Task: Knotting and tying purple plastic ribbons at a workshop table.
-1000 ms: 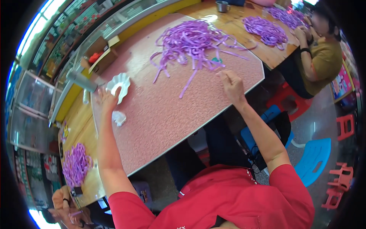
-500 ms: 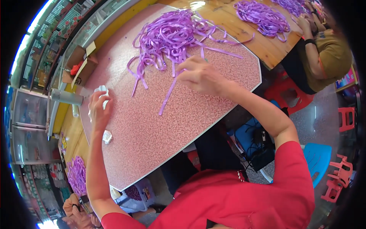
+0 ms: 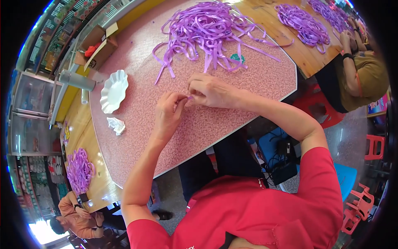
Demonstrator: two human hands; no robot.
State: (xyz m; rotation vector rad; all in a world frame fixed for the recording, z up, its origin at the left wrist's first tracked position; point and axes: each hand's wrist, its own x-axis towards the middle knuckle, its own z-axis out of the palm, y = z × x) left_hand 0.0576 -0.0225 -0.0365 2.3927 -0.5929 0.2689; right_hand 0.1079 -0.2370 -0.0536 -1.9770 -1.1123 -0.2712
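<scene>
My left hand (image 3: 169, 114) and my right hand (image 3: 212, 92) meet over the middle of the pink speckled table, fingertips almost touching. Between them shows a small bit of purple ribbon (image 3: 190, 98). Both hands are closed in a pinch on it; the rest of the strip is hidden by the fingers. Just beyond my hands lies a large tangled pile of purple ribbons (image 3: 205, 29), loose ends trailing toward me. A small green item (image 3: 236, 58) sits at the pile's near right side. To the left is a white scalloped dish (image 3: 114, 92).
Crumpled white paper (image 3: 116, 126) lies near the dish. An open cardboard box (image 3: 101, 50) and a grey cylinder (image 3: 77, 80) stand at the left. More ribbon heaps rest on wooden tables, one far right (image 3: 302, 25), one left (image 3: 80, 166). Other people sit at both sides.
My left hand has left the white dish and come right to meet my right hand. The ribbon hanging from my right hand is now mostly hidden between both. The view has shifted.
</scene>
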